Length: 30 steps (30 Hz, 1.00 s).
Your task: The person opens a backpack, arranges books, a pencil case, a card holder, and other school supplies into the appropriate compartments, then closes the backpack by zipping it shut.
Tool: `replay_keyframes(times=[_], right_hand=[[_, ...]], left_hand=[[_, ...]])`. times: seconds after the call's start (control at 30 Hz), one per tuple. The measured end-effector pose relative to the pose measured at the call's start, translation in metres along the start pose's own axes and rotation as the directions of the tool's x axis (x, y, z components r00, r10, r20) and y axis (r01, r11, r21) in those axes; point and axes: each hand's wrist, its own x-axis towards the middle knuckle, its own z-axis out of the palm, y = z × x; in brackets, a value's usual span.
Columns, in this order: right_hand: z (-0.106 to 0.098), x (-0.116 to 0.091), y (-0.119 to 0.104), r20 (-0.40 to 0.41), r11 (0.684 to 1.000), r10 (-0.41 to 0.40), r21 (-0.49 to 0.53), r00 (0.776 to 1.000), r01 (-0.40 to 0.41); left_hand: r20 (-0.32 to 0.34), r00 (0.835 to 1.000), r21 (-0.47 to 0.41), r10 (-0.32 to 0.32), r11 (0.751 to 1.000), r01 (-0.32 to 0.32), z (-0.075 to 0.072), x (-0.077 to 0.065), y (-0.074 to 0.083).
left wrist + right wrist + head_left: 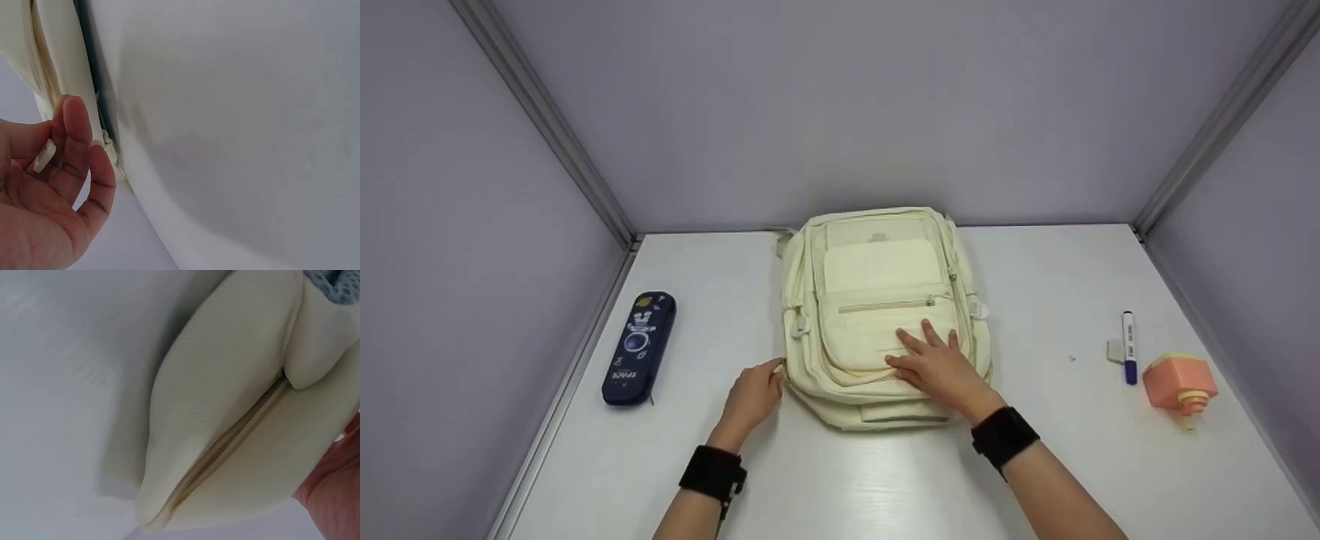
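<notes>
A cream backpack lies on the white table with its front pockets facing up. At its lower left side my left hand pinches a small cream zipper pull between thumb and fingers. A line of zipper teeth runs up the bag from that hand in the left wrist view. My right hand rests on the lower front pocket, its fingers spread. In the right wrist view, a side zipper of the bag shows, and only part of the right hand is visible at the edge.
A dark blue pencil case with space pictures lies on the left. At the right are a marker, a pale eraser-like block and an orange bottle-like object. Grey panels enclose the table's back and sides.
</notes>
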Motion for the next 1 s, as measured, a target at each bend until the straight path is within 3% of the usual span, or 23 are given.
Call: replay_keyframes(times=[0.17,0.33,0.5,0.63,1.0], right_hand=[[0.001,-0.002,-0.001,0.053,0.999,0.012,-0.039,0.998,-0.01],[0.003,-0.001,-0.005,0.12,0.992,0.048,-0.125,0.992,-0.033],[0.005,0.003,-0.009,0.124,0.985,0.082,-0.16,0.989,-0.062],[0.006,0.007,-0.008,0.129,0.981,0.11,-0.176,0.986,-0.086],[0.003,0.024,-0.002,0.133,0.971,0.158,-0.201,0.978,-0.129]], left_hand=[[0.002,1.0,0.014,-0.01,1.0,0.01,0.004,-0.004,0.001],[0.043,0.999,0.017,-0.011,1.0,0.01,0.007,0.001,0.002],[0.057,0.998,0.046,0.007,0.999,-0.01,0.006,0.011,0.001],[0.066,0.998,0.019,0.011,1.0,-0.012,0.007,0.022,0.001],[0.069,0.997,0.049,-0.021,0.999,0.018,0.007,0.051,0.007]])
